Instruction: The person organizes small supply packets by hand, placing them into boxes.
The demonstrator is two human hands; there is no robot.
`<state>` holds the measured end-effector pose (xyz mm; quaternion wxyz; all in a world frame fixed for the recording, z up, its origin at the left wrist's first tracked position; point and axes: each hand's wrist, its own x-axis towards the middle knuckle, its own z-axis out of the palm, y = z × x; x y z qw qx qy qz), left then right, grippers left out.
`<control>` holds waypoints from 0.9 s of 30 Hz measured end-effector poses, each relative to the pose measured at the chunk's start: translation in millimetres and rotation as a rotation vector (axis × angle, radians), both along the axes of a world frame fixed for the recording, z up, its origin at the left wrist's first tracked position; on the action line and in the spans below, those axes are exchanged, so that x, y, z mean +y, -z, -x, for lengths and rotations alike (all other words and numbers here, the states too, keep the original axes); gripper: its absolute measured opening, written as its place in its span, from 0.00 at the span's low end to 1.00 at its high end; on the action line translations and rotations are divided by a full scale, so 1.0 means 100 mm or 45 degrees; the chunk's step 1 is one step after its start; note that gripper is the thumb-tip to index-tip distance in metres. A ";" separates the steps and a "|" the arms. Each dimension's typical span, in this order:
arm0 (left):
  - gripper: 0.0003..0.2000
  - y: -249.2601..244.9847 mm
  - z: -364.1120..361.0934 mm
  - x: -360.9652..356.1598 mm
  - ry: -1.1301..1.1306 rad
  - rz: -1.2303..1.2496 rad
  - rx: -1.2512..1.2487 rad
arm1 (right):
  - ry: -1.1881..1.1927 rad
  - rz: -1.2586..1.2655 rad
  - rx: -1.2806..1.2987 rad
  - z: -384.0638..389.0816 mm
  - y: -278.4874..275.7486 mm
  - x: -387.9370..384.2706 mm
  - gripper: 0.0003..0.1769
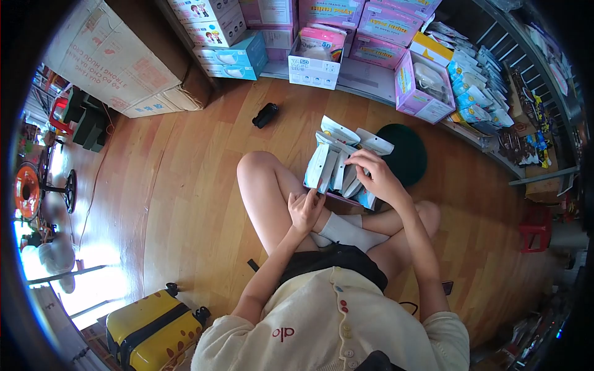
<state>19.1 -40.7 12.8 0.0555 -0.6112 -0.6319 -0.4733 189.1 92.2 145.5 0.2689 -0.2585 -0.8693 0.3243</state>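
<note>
Several white and blue flat packets (318, 166) stand packed in an open box (346, 199) on the floor before my crossed legs. My left hand (304, 209) is at the near left edge of the packets, one finger stretched up against them and the others partly curled. Over the right part of the packets is my right hand (372, 172), its fingers bent and apart, fingertips at the packets' top edges. No packet is clearly gripped in either hand. A dark green round object (405, 154) lies just behind the box on the right.
A black object (265, 115) lies on the wooden floor (198, 179). Shelves ahead hold pink boxes (387, 28), blue boxes (238, 59) and packets (473, 86). Cardboard boxes (117, 62) stand at the upper left, a yellow suitcase (154, 331) at the lower left, a red stool (534, 229) at right.
</note>
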 end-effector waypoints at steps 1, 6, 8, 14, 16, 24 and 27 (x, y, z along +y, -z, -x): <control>0.25 0.01 0.01 -0.01 0.011 -0.012 0.004 | 0.027 0.028 -0.013 -0.01 0.00 -0.03 0.12; 0.22 -0.15 0.02 0.01 0.030 -0.022 0.007 | 0.094 0.060 -0.040 -0.06 0.10 -0.08 0.14; 0.17 -0.27 0.02 0.04 -0.046 -0.056 -0.072 | 0.139 0.031 0.018 -0.11 0.14 -0.07 0.14; 0.25 -0.31 0.00 0.14 -0.188 -0.260 -0.351 | 0.744 -0.128 0.156 -0.39 0.08 -0.32 0.15; 0.28 -0.45 -0.01 0.13 -0.040 -0.292 -0.470 | 0.947 0.237 0.338 -0.62 0.39 -0.43 0.13; 0.21 -0.58 -0.07 0.09 0.352 -0.140 -0.012 | 0.957 0.282 0.276 -0.52 0.54 -0.88 0.08; 0.17 -0.70 -0.20 0.08 0.451 -0.184 -0.151 | 0.811 0.115 0.258 -0.28 0.22 -0.79 0.09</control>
